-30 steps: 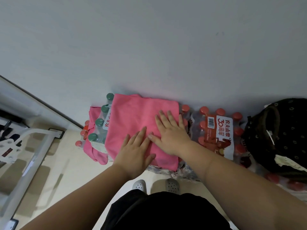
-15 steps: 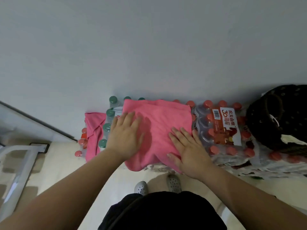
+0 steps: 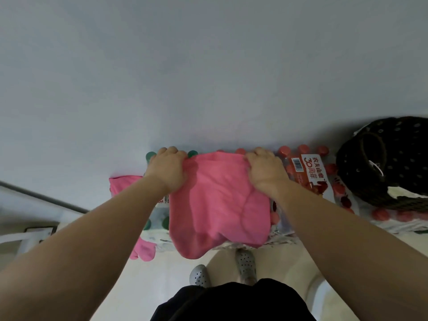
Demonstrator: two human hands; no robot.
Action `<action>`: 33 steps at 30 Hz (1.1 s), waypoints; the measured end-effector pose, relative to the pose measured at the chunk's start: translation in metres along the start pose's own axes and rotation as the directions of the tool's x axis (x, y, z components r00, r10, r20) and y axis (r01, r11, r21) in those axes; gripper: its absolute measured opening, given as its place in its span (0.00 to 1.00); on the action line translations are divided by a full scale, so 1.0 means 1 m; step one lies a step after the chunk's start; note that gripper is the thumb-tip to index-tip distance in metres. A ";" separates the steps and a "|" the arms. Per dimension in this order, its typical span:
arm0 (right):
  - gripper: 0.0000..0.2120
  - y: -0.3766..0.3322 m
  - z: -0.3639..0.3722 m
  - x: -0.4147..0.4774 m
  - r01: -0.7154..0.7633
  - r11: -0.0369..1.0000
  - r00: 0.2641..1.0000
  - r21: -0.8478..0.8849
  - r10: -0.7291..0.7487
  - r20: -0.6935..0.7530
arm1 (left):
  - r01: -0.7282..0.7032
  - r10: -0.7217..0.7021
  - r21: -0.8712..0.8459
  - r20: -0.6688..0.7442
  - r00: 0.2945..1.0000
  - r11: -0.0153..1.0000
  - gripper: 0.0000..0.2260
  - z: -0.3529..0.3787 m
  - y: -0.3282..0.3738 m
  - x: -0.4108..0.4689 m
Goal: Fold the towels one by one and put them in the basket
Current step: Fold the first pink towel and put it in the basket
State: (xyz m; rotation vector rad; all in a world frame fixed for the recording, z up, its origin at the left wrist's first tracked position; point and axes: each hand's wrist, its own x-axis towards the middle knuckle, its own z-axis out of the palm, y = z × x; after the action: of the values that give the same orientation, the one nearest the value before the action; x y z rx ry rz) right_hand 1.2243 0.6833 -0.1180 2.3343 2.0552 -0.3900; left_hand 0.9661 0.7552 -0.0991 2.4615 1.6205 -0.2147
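Note:
A pink towel (image 3: 217, 200) lies folded over packs of bottled water (image 3: 308, 179) against the wall, its near edge hanging over the front. My left hand (image 3: 168, 169) grips its far left corner with curled fingers. My right hand (image 3: 264, 170) grips the far right corner the same way. A second pink towel (image 3: 122, 184) lies to the left, partly behind my left arm, with its end drooping toward the floor. A dark woven basket (image 3: 382, 163) stands at the right on the bottle packs.
The grey wall (image 3: 208, 77) rises directly behind the bottle packs. A white metal frame (image 3: 20, 237) stands on the floor at the left. My two shoes (image 3: 245, 265) are on the pale floor just before the packs.
Both hands slid from pressing flat on the towel's middle out to its far corners and curled around them. The view shifted slightly, bringing the basket further in.

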 end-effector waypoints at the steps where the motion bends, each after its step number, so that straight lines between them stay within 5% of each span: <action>1: 0.15 0.002 -0.001 0.004 0.011 1.000 1.000 0.009 -0.011 -0.011 | 0.000 -0.001 -0.028 -0.035 0.999 1.000 0.14 0.002 -0.001 0.001; 13: 0.05 0.028 -0.010 0.001 0.230 0.969 0.972 0.091 -0.233 0.023 | -0.073 0.053 -0.178 -0.111 0.992 0.981 0.10 0.002 -0.014 -0.018; 20: 0.08 0.022 0.005 -0.033 0.158 0.982 0.987 0.100 -0.153 -0.057 | -0.225 0.168 -0.471 -0.161 0.973 0.853 0.18 0.000 -0.016 -0.056; 27: 0.05 0.018 0.009 -0.079 0.148 0.989 0.989 0.019 -0.147 -0.031 | -0.285 0.196 -0.642 -0.209 0.958 0.712 0.05 -0.012 -0.010 -0.091; 33: 0.06 0.011 0.016 -0.104 0.098 0.995 0.995 0.008 -0.098 -0.019 | -0.351 0.314 -0.554 -0.164 0.935 0.755 0.10 -0.006 -0.010 -0.112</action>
State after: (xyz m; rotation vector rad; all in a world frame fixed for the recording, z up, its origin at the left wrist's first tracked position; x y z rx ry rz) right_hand 1.2208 0.5773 -0.1156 2.2572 2.1868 -0.3813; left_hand 0.9130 0.6608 -0.0690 2.2133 1.0150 0.3617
